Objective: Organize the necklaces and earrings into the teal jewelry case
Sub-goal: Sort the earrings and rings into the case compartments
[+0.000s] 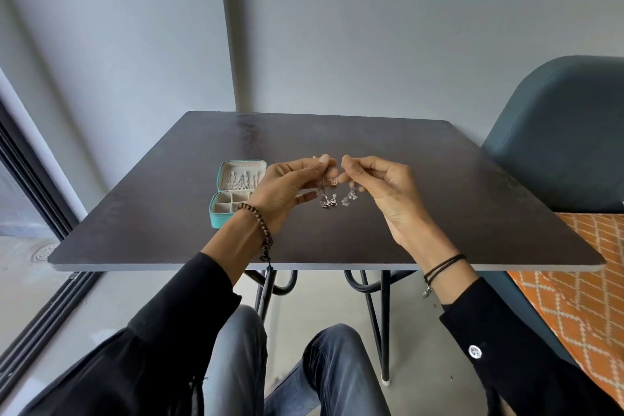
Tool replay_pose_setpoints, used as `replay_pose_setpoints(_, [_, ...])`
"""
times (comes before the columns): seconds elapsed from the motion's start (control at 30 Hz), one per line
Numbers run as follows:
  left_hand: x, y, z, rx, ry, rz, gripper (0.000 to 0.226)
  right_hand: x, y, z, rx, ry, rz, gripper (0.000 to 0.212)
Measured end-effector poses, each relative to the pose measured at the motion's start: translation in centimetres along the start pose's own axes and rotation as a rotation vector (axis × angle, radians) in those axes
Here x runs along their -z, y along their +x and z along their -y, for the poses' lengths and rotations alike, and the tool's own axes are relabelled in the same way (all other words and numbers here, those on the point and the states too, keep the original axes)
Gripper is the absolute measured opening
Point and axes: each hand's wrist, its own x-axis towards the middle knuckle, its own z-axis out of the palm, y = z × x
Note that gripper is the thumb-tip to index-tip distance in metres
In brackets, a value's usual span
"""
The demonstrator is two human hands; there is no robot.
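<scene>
The teal jewelry case (218, 218) lies open at the left of the dark table (439, 179), its lid up with silver pieces inside and pale compartments in the base. My left hand (287, 186) pinches a silver dangling earring (327, 202) above the table's middle. Beside it, my right hand (381, 182) pinches a second silver dangling earring (347, 199). Both earrings hang free, close together, just right of the case. The fingertips of the two hands nearly meet.
A teal upholstered chair (567, 132) stands at the right of the table, with an orange patterned cloth (587, 267) below it. A sliding door track (37, 307) runs along the left floor. My knees sit under the table's near edge.
</scene>
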Motion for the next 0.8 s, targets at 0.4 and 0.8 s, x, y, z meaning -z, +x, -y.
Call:
replay_pose_setpoints(0.4, [2.7, -1.9, 0.6, -0.151, 0.105, -0.212, 0.028, -5.2, -0.3, -0.6, -0.074, -0.039, 0.008, 0.023])
replay_pose_setpoints(0.8, [8.7, -3.1, -1.8, 0.022, 0.021, -0.240, 0.039, -9.5, 1.4, 0.4, -0.230, 0.043, 0.110, 0.071])
